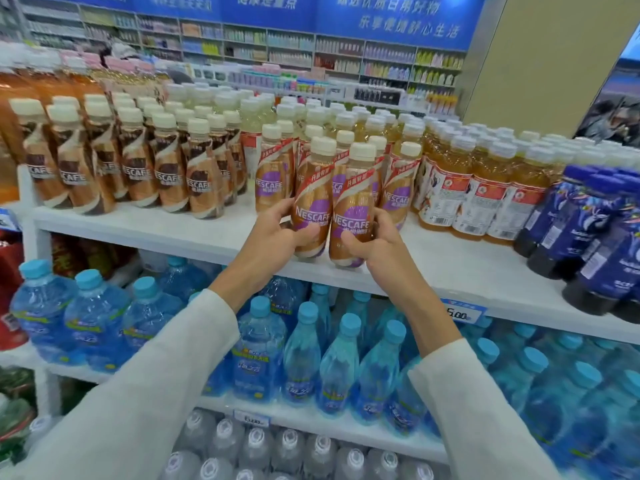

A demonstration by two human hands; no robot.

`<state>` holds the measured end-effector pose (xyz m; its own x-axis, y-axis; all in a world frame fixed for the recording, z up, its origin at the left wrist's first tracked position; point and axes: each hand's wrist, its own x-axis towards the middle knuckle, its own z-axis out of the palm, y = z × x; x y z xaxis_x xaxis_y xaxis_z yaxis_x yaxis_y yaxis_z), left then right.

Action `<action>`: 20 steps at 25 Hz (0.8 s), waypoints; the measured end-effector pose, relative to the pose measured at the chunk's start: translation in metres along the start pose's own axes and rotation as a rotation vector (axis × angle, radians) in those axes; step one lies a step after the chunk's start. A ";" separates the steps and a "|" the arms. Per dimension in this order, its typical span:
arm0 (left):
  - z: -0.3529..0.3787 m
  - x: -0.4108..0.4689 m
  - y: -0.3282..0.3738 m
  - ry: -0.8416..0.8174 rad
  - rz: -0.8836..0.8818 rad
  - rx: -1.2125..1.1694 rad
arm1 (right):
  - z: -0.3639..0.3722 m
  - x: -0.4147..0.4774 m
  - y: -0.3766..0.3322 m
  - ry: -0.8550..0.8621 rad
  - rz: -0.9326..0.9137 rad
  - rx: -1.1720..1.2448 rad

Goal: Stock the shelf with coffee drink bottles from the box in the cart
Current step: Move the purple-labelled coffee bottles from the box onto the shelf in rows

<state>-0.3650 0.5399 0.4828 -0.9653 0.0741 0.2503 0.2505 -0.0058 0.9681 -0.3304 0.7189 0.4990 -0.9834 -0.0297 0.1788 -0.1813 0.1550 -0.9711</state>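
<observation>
White shop shelf [145, 226] is full of drinks. Brown coffee bottles [135, 168] stand at the left. Near its front edge the left hand [273, 237] curls round the first purple bottle [313, 188], and the right hand [377, 244] curls round the second purple bottle [353, 199], touching it. Their far sides cannot be seen. Dark blue bottles [595, 230] are cut off at right.
</observation>
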 end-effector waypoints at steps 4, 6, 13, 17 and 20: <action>-0.008 0.009 -0.017 -0.014 -0.008 -0.006 | 0.005 0.011 0.015 -0.012 0.033 -0.073; -0.010 0.011 -0.020 -0.017 0.019 0.052 | 0.009 0.014 0.020 0.001 0.027 -0.097; -0.010 -0.009 -0.022 0.143 0.058 0.241 | 0.022 -0.013 0.019 0.240 0.063 -0.053; -0.003 -0.014 -0.023 0.245 0.066 0.304 | 0.033 -0.016 0.026 0.395 0.001 -0.127; -0.002 -0.007 -0.024 0.261 0.037 0.324 | 0.039 -0.005 0.030 0.464 -0.050 -0.264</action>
<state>-0.3648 0.5372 0.4575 -0.9310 -0.1757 0.3198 0.2551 0.3132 0.9148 -0.3308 0.6856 0.4627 -0.8597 0.3875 0.3328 -0.1632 0.4091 -0.8978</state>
